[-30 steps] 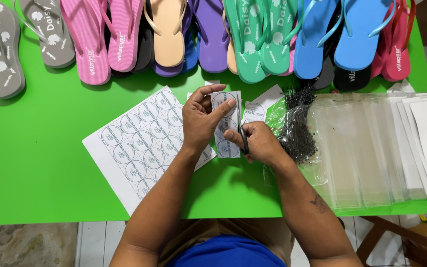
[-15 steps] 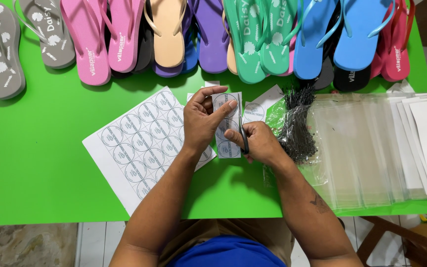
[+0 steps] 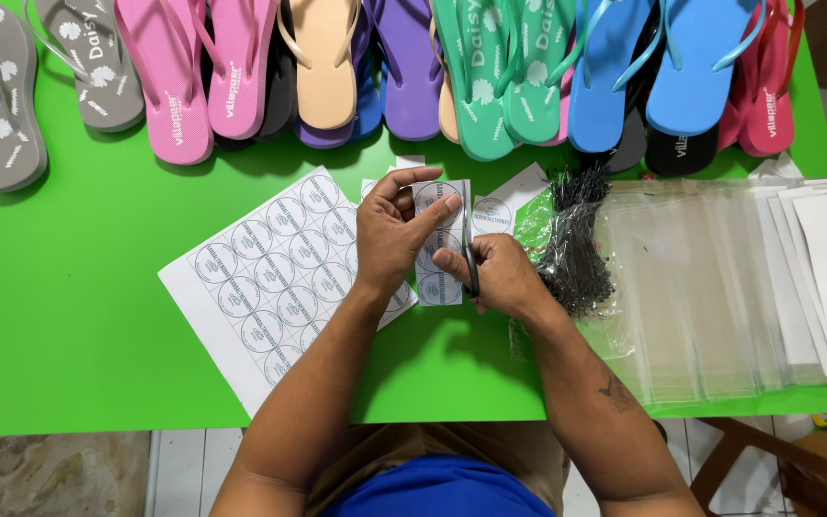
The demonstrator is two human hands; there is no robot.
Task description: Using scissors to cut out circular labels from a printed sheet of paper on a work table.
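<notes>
Pinching a narrow label strip [image 3: 439,244] upright over the green table [image 3: 69,316], left hand [image 3: 396,235] grips its left edge while right hand [image 3: 495,278], clasping dark scissors [image 3: 472,273], meets it from the right, long axis running away from the body.

Green table [image 3: 69,335], white circle-printed sheet [image 3: 260,287]

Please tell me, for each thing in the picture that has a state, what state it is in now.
left hand: holds the label strip
right hand: grips black scissors
label strip: upright in hand, at the scissors
label sheet: flat, one edge under the hand
clear bags: stacked flat
flip-flops: overlapping in a row
</notes>
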